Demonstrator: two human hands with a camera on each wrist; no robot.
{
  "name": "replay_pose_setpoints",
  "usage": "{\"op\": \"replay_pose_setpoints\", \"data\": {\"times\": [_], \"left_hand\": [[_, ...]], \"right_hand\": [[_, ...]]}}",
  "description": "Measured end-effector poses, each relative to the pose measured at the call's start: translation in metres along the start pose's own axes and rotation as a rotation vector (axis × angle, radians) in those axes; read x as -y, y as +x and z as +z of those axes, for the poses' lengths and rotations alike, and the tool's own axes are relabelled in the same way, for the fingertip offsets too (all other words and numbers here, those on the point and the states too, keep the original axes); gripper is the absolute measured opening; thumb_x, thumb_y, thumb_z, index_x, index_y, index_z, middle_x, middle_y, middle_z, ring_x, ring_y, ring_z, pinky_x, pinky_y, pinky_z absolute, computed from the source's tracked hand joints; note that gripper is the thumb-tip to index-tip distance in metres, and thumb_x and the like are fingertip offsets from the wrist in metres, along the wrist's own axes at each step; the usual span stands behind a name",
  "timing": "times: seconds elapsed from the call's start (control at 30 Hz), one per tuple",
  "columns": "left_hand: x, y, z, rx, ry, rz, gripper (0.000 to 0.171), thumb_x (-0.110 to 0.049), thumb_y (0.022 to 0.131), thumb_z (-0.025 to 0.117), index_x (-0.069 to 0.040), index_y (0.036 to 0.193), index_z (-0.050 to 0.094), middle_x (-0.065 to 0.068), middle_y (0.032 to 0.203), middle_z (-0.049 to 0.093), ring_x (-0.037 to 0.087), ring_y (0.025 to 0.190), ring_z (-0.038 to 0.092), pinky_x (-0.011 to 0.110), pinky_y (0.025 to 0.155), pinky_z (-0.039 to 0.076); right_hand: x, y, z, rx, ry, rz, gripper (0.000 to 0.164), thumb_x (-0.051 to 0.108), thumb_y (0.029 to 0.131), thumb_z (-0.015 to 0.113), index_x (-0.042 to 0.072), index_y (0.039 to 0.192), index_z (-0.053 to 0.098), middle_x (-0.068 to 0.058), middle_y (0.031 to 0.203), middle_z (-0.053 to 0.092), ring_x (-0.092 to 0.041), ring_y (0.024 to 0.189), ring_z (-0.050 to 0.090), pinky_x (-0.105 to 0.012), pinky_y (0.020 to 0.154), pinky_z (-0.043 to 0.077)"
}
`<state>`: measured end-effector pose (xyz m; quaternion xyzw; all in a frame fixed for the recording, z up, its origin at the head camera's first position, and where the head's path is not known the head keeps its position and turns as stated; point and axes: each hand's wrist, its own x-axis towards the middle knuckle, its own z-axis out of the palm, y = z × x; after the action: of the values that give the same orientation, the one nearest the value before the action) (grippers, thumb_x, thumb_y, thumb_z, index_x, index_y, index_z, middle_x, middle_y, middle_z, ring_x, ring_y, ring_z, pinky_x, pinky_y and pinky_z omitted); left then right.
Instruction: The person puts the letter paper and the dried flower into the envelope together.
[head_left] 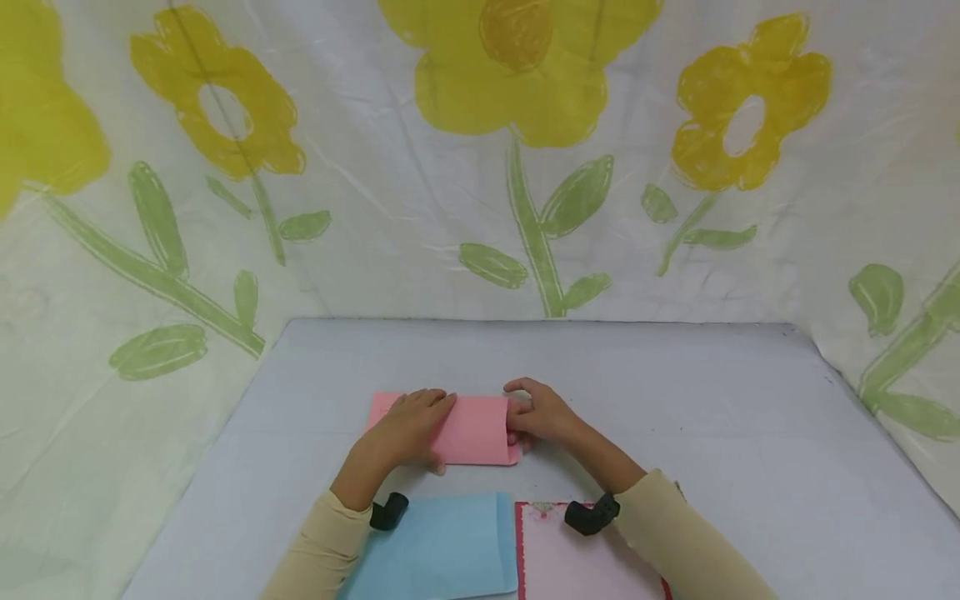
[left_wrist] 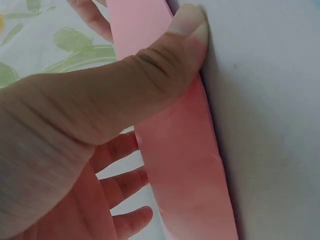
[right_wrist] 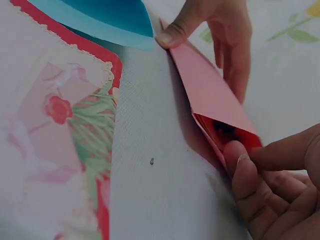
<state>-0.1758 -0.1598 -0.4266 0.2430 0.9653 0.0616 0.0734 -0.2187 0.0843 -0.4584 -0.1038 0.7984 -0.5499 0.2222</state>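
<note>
A pink paper envelope [head_left: 472, 429] lies sideways on the table beyond a blue one. My left hand [head_left: 411, 427] grips it across its width near the left end, the thumb [left_wrist: 175, 55] along the near edge and the fingers toward the far edge. My right hand [head_left: 542, 414] is at the envelope's right end, where the mouth [right_wrist: 230, 131] gapes. In the right wrist view its curled fingertips [right_wrist: 242, 172] hold the lip, partly inside. The mouth looks dark within, so what is inside stays hidden.
Nearer the person lie a blue envelope [head_left: 438, 546] and, to its right, a red-bordered sheet [head_left: 570, 558] with a printed envelope and flowers. A white table [head_left: 712, 400] carries everything. Behind it hangs a white cloth [head_left: 360, 217] with yellow flowers.
</note>
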Motion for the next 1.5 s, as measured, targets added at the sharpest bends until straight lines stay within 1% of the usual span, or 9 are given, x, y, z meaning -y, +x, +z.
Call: {"op": "replay_pose_setpoints", "data": {"times": [0.17,0.37,0.57,0.73,0.9,1.1,1.23,1.33,1.5], "left_hand": [[0.002,-0.011,-0.004,-0.008,0.005,0.028,0.098,-0.044,0.063,0.079,-0.005,0.139,0.032,0.016,0.143,0.027,0.04,0.131,0.014,0.056,0.101,0.015],[0.003,-0.055,-0.003,-0.12,-0.108,0.109,0.07,-0.038,0.082,0.064,-0.004,0.137,0.037,0.014,0.14,0.034,0.039,0.13,0.019,0.055,0.101,0.018],[-0.016,-0.109,0.018,-0.102,-0.229,0.161,0.1,-0.068,0.065,0.06,-0.008,0.141,0.031,0.009,0.141,0.033,0.033,0.13,0.023,0.052,0.101,0.019],[-0.028,-0.124,0.035,-0.107,-0.203,0.143,0.118,-0.08,0.052,0.057,-0.009,0.142,0.028,0.006,0.141,0.034,0.031,0.128,0.028,0.054,0.098,0.023],[-0.033,-0.127,0.044,-0.142,-0.155,0.141,0.114,-0.082,0.055,0.053,-0.007,0.139,0.034,0.005,0.134,0.04,0.03,0.123,0.035,0.057,0.093,0.029],[-0.039,-0.127,0.045,-0.175,-0.128,0.144,0.112,-0.083,0.056,0.051,-0.008,0.138,0.035,0.003,0.134,0.042,0.025,0.121,0.038,0.054,0.094,0.029],[-0.042,-0.125,0.044,-0.181,-0.133,0.146,0.113,-0.083,0.055,0.052,-0.008,0.138,0.037,0.002,0.133,0.042,0.022,0.121,0.038,0.052,0.096,0.029],[-0.042,-0.123,0.044,-0.209,-0.126,0.174,0.113,-0.083,0.055,0.053,-0.008,0.137,0.037,0.001,0.132,0.042,0.02,0.12,0.039,0.052,0.094,0.03],[-0.04,-0.121,0.042,-0.238,-0.104,0.212,0.11,-0.081,0.058,0.052,-0.004,0.135,0.038,0.003,0.128,0.045,0.021,0.116,0.042,0.055,0.09,0.034]], "right_hand": [[-0.005,-0.026,-0.02,-0.051,-0.098,-0.13,0.03,0.012,0.085,0.063,0.007,0.114,0.054,-0.005,0.084,0.066,-0.021,0.065,0.061,-0.032,0.053,0.05],[-0.018,-0.096,-0.058,-0.153,-0.519,-0.311,0.02,0.019,0.083,0.066,0.013,0.101,0.063,0.007,0.086,0.062,-0.011,0.08,0.057,-0.029,0.065,0.049],[-0.049,-0.163,-0.065,-0.244,-0.801,-0.315,0.059,0.057,0.069,0.068,0.015,0.11,0.061,0.01,0.105,0.055,-0.015,0.105,0.046,-0.04,0.084,0.041],[-0.065,-0.184,-0.045,-0.268,-0.885,-0.351,0.08,0.068,0.064,0.063,0.011,0.119,0.056,-0.002,0.123,0.048,-0.035,0.122,0.031,-0.054,0.093,0.024],[-0.073,-0.187,-0.033,-0.278,-0.846,-0.32,0.08,0.068,0.065,0.062,0.01,0.119,0.055,-0.007,0.129,0.045,-0.038,0.127,0.023,-0.059,0.098,0.01],[-0.07,-0.182,-0.036,-0.32,-0.748,-0.342,0.054,0.046,0.063,0.077,0.016,0.102,0.056,-0.008,0.121,0.05,-0.04,0.123,0.029,-0.063,0.094,0.017],[-0.068,-0.182,-0.038,-0.376,-0.681,-0.495,0.035,0.012,0.067,0.077,0.021,0.09,0.052,-0.001,0.108,0.055,-0.029,0.112,0.043,-0.037,0.098,0.028],[-0.062,-0.186,-0.044,-0.358,-0.581,-0.534,0.033,0.005,0.072,0.074,0.023,0.088,0.052,0.009,0.091,0.058,-0.011,0.087,0.053,-0.017,0.077,0.04],[-0.052,-0.195,-0.061,-0.262,-0.282,-0.399,0.016,0.013,0.081,0.068,0.017,0.09,0.056,0.005,0.081,0.059,-0.009,0.065,0.054,-0.023,0.055,0.047]]}}
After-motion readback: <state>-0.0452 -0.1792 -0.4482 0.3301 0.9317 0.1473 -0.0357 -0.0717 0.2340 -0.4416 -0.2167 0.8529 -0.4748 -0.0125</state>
